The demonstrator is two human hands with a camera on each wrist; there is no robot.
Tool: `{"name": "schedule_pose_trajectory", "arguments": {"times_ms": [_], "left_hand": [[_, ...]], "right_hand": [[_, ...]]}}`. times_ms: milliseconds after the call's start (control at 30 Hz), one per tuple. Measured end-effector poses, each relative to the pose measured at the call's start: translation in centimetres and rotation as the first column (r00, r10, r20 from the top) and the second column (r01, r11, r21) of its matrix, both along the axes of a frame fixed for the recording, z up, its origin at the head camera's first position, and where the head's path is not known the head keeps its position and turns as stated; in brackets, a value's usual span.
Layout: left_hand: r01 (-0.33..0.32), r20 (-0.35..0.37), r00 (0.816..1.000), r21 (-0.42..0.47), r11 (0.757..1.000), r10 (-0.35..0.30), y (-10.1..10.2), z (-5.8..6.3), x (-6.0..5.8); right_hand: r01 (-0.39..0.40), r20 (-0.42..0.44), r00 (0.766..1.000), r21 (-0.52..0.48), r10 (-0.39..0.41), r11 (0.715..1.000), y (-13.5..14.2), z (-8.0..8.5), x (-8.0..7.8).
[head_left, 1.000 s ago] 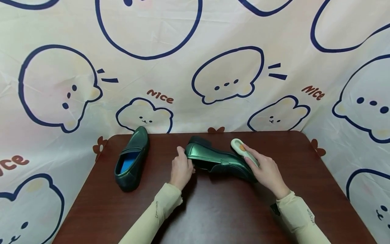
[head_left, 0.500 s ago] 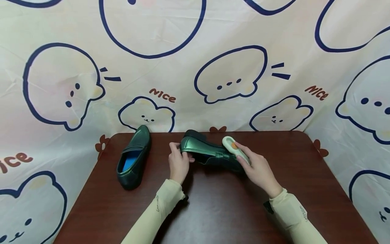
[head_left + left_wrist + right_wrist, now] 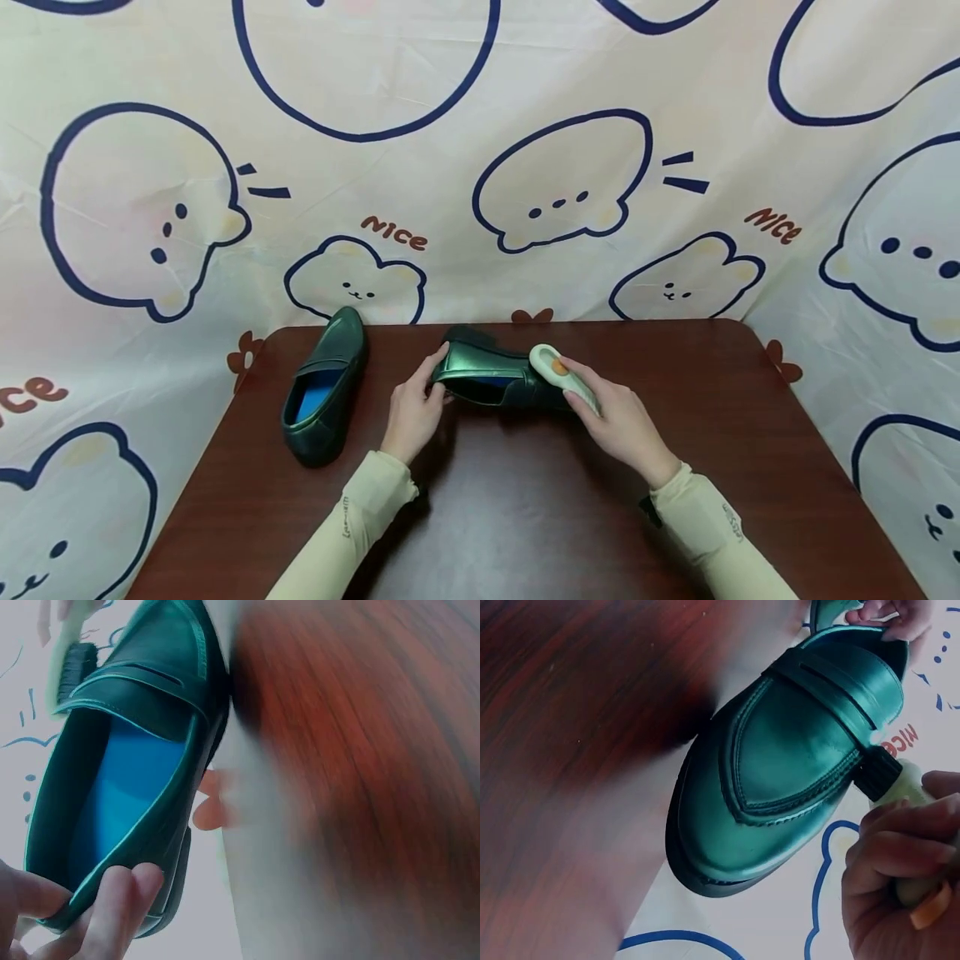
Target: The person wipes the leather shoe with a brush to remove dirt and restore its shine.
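A dark green loafer with a blue insole lies tipped on its side, its opening toward me. My left hand grips it by the heel; in the left wrist view the thumb and fingers pinch the heel rim. My right hand holds a pale green shoe brush with an orange spot on its back. In the right wrist view the brush's dark bristles touch the loafer's side, close to the strap. The matching loafer stands upright to the left, toe pointing away.
A dark brown wooden table bears both loafers. Behind it and at the sides hangs a pale cloth printed with blue-outlined bears and the word "Nice". The table's far edge runs just behind the shoes.
The held loafer has shifted left with my left hand. My right hand has brought the brush leftward along the shoe's side, from near the toe toward the middle. The other loafer stays put.
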State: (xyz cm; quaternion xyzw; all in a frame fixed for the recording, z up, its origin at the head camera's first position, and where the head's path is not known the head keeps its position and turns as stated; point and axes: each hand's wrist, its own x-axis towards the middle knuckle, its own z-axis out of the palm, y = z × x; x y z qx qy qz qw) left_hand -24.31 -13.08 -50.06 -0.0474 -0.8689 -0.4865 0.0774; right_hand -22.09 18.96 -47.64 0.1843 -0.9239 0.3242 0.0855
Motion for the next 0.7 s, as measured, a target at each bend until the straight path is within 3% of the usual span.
{"name": "schedule_pose_trajectory", "arguments": {"times_ms": [133, 300, 433, 533, 700], "left_hand": [[0.004, -0.004, 1.0, 0.04, 0.999, -0.004, -0.1, -0.3, -0.1], [-0.016, -0.02, 1.0, 0.008, 1.0, 0.016, -0.2, -0.5, -0.1], [-0.039, 0.047, 0.998, 0.018, 0.999, 0.038, -0.4, -0.6, 0.1], [-0.062, 0.091, 0.994, 0.084, 0.995, 0.054, -0.4, -0.8, 0.1], [-0.112, 0.051, 0.993, 0.194, 0.975, 0.104, -0.2, -1.1, -0.3]], "right_hand": [[-0.005, 0.01, 1.0, -0.009, 0.005, 1.0, 0.3, 0.1, -0.1], [-0.012, 0.012, 1.0, -0.01, 0.012, 1.0, 0.6, 0.0, -0.2], [-0.011, 0.009, 1.0, -0.019, 0.011, 1.0, 0.6, -0.1, -0.2], [-0.008, 0.004, 1.0, -0.02, 0.008, 1.0, 0.6, -0.2, -0.2], [-0.007, 0.005, 1.0, -0.004, 0.007, 1.0, 0.5, -0.3, -0.1]]}}
